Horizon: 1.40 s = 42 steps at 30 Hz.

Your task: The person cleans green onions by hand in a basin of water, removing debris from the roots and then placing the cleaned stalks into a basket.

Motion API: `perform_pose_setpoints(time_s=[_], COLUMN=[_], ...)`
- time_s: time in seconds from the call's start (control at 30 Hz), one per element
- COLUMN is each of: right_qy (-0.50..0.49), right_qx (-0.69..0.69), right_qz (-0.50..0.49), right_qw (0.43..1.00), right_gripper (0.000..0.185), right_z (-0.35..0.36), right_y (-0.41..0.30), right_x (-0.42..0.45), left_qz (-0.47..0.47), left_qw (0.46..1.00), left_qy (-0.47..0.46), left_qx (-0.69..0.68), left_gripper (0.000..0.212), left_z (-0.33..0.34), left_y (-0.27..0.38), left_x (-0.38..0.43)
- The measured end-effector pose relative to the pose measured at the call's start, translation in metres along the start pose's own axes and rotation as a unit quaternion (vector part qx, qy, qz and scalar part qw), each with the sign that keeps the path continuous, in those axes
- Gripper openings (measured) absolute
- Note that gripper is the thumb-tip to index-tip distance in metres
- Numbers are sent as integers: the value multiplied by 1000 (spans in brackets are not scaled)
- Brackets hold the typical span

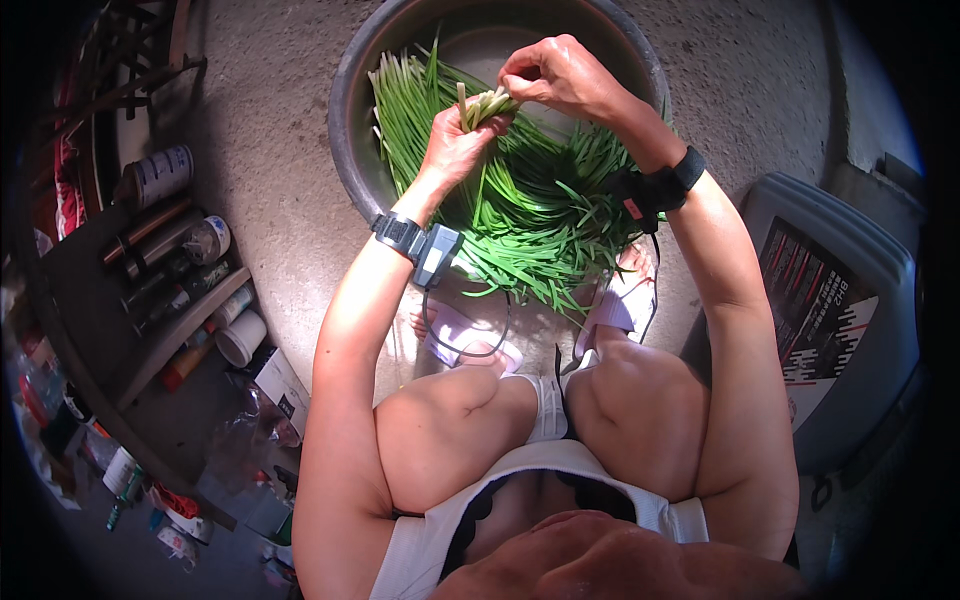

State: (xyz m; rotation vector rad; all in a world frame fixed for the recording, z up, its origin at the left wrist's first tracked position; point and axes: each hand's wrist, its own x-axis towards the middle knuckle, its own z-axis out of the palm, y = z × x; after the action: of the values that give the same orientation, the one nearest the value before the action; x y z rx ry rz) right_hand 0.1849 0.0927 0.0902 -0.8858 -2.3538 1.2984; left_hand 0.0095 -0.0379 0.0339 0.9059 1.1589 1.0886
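My left hand (461,142) is closed around a bunch of garlic chives (486,109), pale stem ends pointing up and right. At the right side of those ends, the thumb and forefinger of my right hand (566,79) pinch the stems; the exact stalks between the fingertips are too small to tell. Both hands are over a large round grey tub (343,127). Many more chives (517,202) lie in it, white ends at the upper left. Their green leaves hang over the near rim towards my feet.
To the left stands a shelf (184,334) with cans, bottles and a white cup (241,338). Below it lie plastic bags and small items. A large grey plastic container (840,300) with a printed label stands at my right. Rough concrete floor (262,112) surrounds the tub.
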Motion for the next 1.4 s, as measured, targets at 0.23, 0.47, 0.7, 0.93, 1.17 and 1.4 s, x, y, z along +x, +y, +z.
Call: perform_pose_setpoints(time_s=[0.23,0.47,0.7,0.93,1.17,1.4], right_qy=[62,-57,-59,-177,-176,-186], right_qx=[5,-204,140,170,147,155], right_qz=[129,147,124,147,166,153], right_qw=[990,966,981,958,959,958], right_gripper=[23,45,31,34,31,30], right_z=[-10,11,-11,-20,-21,-17], right_y=[47,82,18,-6,-13,-9], right_x=[-5,-16,8,5,6,4], left_qz=[-1,-18,-30,-4,16,17], left_qw=[999,998,998,1000,1000,999], left_qy=[30,21,25,11,-8,-4], left_qx=[-31,-59,-45,-24,17,49], left_gripper=[32,30,30,31,34,33], left_z=[1,4,-2,-3,-9,-10], left_y=[-1,5,4,1,-4,-8], left_x=[-5,-2,-5,-6,-7,-8])
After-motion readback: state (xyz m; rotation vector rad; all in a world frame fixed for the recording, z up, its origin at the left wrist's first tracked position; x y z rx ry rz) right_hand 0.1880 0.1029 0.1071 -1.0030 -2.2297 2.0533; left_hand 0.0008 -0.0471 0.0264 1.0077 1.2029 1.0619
